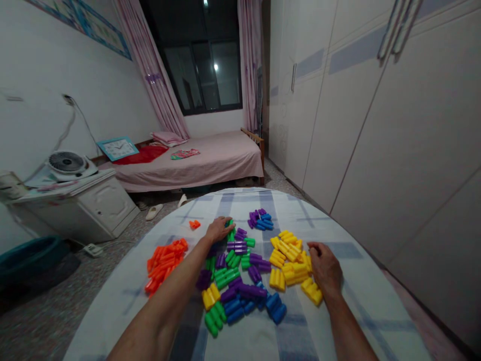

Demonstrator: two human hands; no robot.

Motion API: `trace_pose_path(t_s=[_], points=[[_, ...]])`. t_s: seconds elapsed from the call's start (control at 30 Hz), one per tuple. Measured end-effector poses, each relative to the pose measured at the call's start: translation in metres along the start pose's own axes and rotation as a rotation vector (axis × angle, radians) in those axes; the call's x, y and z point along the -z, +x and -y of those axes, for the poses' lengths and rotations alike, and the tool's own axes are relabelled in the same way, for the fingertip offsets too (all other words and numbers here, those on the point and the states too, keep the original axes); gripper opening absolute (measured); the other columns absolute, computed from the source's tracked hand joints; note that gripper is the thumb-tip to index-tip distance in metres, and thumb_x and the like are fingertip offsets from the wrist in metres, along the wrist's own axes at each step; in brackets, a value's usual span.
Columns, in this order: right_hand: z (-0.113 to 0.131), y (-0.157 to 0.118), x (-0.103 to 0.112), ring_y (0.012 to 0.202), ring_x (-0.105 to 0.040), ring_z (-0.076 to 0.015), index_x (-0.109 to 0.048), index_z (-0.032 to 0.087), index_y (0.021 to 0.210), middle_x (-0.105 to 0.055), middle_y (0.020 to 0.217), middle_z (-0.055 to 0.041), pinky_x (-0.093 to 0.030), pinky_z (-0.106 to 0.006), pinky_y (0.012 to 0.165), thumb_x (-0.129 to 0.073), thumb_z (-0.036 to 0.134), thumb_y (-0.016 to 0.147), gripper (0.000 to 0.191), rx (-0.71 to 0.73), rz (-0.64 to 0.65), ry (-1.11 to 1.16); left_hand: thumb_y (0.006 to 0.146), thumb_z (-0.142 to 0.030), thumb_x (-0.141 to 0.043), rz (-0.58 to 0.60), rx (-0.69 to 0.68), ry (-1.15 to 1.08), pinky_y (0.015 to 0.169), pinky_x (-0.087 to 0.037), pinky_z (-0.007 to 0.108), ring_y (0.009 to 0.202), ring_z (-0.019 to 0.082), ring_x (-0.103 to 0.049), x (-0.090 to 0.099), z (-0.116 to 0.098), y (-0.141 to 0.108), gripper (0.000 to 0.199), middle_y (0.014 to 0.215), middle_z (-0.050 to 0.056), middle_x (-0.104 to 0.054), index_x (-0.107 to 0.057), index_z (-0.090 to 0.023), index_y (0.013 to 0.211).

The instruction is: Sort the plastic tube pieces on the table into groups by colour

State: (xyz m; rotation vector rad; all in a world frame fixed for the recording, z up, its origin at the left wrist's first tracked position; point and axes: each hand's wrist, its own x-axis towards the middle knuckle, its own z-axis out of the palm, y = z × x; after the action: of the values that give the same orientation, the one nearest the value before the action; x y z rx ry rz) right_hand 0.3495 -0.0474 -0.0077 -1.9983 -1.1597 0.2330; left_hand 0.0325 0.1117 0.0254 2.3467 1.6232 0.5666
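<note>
Plastic blocks lie in groups on a round table [311, 333] with a checked cloth. My left hand [218, 229] reaches to the far side of the mixed pile, its fingers at a green block [231, 231]; whether it grips the block is unclear. My right hand [326, 265] rests at the right edge of the yellow blocks [295, 273], fingers curled, their tips partly hidden. Orange blocks [165, 263] form a heap on the left, partly behind my left forearm. Purple blocks [252, 291], green ones [227, 277] and blue ones [236, 311] are mixed in the middle.
A small orange group [194, 224] lies beyond the orange heap. Purple and blue blocks [265, 221] sit together at the far middle. Past the table are a bed [225, 155], a cabinet with a fan [69, 163] on the left, and a tall wardrobe [356, 125] on the right.
</note>
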Motion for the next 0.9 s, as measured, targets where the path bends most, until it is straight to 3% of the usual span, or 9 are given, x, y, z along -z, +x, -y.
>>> trace_pose_path(t_s=[0.13,0.33,0.57,0.73,0.9], points=[[0.000,0.000,-0.001,0.081,-0.058,-0.0158,-0.064,0.022,0.094,-0.065,0.102,-0.0037,-0.038,-0.026,0.068,-0.039,0.029,0.082,0.028,0.013,-0.016,-0.006,0.088,-0.042,-0.038,0.093,-0.077,-0.015,0.097,-0.041,0.031,0.108,0.020,-0.056,0.005,0.000,-0.019,0.040,0.113,0.006,-0.064,-0.063,-0.020,0.110],[-0.004,0.002,-0.005,0.082,-0.057,-0.0161,-0.064,0.021,0.093,-0.065,0.101,-0.0036,-0.037,-0.026,0.069,-0.040,0.028,0.081,0.028,0.034,-0.026,0.003,0.087,-0.045,-0.040,0.182,-0.104,0.003,0.094,-0.043,0.033,0.108,0.023,-0.057,0.021,-0.006,-0.039,0.046,0.118,0.008,-0.062,-0.057,-0.020,0.122],[-0.004,0.002,-0.004,0.081,-0.057,-0.0162,-0.064,0.021,0.094,-0.065,0.102,-0.0041,-0.038,-0.027,0.069,-0.040,0.027,0.080,0.028,0.029,-0.032,-0.003,0.085,-0.038,-0.047,-0.040,-0.160,0.111,0.101,-0.040,0.039,0.115,0.024,-0.052,0.030,-0.038,-0.059,0.041,0.124,0.010,-0.057,-0.056,-0.020,0.121],[-0.004,0.003,-0.004,0.081,-0.057,-0.0159,-0.065,0.023,0.094,-0.065,0.101,-0.0033,-0.037,-0.026,0.068,-0.041,0.027,0.080,0.028,0.017,-0.026,-0.015,0.086,-0.037,-0.046,-0.218,0.001,0.019,0.103,-0.039,0.040,0.118,0.024,-0.050,0.030,-0.014,-0.095,0.038,0.124,0.010,-0.055,-0.059,-0.019,0.116],[-0.006,0.005,-0.005,0.079,-0.056,-0.0164,-0.066,0.021,0.093,-0.065,0.098,-0.0048,-0.037,-0.027,0.068,-0.042,0.026,0.079,0.029,0.020,-0.037,-0.030,0.086,-0.040,-0.045,-0.354,0.210,-0.105,0.106,-0.035,0.045,0.122,0.026,-0.046,0.015,0.005,-0.131,0.039,0.124,0.012,-0.054,-0.058,-0.017,0.114]])
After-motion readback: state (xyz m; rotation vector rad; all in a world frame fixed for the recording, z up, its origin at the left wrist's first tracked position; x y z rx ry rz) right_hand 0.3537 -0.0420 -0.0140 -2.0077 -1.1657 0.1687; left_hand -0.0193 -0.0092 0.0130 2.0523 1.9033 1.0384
